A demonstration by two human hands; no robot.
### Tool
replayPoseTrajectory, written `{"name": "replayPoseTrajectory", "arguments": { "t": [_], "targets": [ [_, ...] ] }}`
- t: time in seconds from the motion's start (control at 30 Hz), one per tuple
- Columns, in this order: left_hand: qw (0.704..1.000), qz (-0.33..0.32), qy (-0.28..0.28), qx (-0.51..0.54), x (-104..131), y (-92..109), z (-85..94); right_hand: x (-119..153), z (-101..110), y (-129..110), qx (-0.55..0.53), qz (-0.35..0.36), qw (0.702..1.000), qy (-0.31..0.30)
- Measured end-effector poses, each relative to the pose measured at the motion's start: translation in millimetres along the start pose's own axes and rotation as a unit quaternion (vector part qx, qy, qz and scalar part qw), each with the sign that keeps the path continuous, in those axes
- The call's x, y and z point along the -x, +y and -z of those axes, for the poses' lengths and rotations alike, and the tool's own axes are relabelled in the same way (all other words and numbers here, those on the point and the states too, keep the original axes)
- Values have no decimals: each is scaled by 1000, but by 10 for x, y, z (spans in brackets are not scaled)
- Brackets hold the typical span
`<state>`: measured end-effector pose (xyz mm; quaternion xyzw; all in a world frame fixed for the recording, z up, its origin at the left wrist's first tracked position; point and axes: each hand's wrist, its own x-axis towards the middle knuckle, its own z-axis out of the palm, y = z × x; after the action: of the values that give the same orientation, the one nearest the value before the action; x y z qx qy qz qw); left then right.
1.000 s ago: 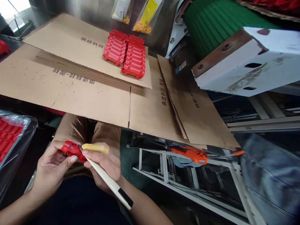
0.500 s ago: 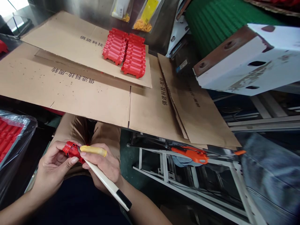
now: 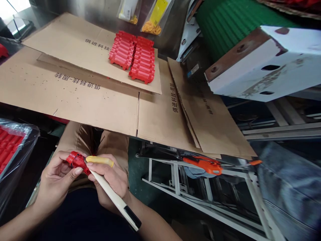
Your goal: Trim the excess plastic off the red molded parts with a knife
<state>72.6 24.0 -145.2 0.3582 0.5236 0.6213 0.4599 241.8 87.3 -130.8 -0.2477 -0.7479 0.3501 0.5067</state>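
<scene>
While the left hand (image 3: 57,175) steadies a small red plastic part (image 3: 79,161) above the lap, the right hand (image 3: 114,179) grips a slim tool with a pale handle (image 3: 111,195) and holds its front end against the part. The left fingers are closed around the piece, with the thumb pressed along its near side; the right fingers are curled shut about the handle, and one wears a yellow finger cover (image 3: 100,161). The tool's tip is too hidden to make out. The handle slants down past the right wrist and ends in a black section. The part is just in front of the near edge of the worktop (image 3: 100,16), over tan trousers (image 3: 114,142). On the worktop lie overlapping cardboard sheets (image 3: 107,107), and two rows of similar red pieces (image 3: 142,60) sit side by side on the upper sheet. Beyond them are two clear bags (image 3: 154,20) with small yellow items inside. To the left, a plastic-lined container (image 3: 31,132) holds more red pieces; to the right, an orange-handled tool (image 3: 205,165) rests by a white metal frame (image 3: 177,180), near some denim cloth (image 3: 291,187).
</scene>
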Motion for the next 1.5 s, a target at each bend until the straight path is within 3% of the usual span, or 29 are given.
{"name": "replayPoseTrajectory", "arguments": {
  "t": [0.3,0.77,1.0,1.1,1.17,1.27,1.33,1.4,1.5],
  "targets": [
    [999,33,4,9,-3,-4,25,22,44,36,-40,-33,999,-3],
    [1000,2,-5,-19,-40,68,-19,-10,73,37,-27,-16,999,-18],
    [1000,7,10,-27,-60,80,-24,-57,116,105,39,67,994,-71],
    [999,31,5,13,-63,59,-4,-55,156,111,-115,-63,991,-13],
    [998,49,-2,49,-77,59,-5,-69,206,124,-252,-161,954,27],
    [991,90,-25,95,-100,80,-20,-116,297,155,-357,-214,909,21],
    [987,114,-36,106,-106,98,-30,-149,345,159,-300,-231,926,14],
    [988,119,-30,97,-106,115,-39,-165,368,138,-176,-224,958,0],
    [994,79,-4,73,-100,138,-53,-141,345,85,-56,-155,985,-42]
  ]
}}
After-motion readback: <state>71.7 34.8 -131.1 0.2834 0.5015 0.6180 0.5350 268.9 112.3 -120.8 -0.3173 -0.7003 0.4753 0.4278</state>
